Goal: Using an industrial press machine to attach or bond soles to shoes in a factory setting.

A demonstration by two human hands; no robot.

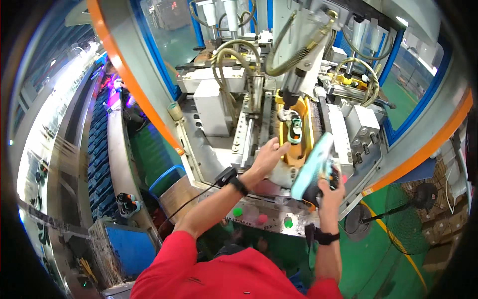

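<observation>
My right hand [330,192] is closed around a shoe [314,167], its pale mint sole tilted up and its dark upper toward my palm. The shoe is slightly smeared by motion. In front of me a yellow mould [298,158] sits in a press, and inside it lies another shoe [295,130] with mint and dark parts. My left hand [268,158] is at the mould's near left edge, fingers partly curled and apart, with nothing seen in them. Whether its fingertips touch the mould I cannot tell. Both wrists wear dark bands.
A metal press ram [293,89] hangs over the mould, with hoses around it. Steel blocks [362,127] flank the station. Coloured buttons [288,223] line the front panel. A conveyor [102,149] runs at left, with a shoe [128,204] beside it. A caged fan [406,219] stands at right.
</observation>
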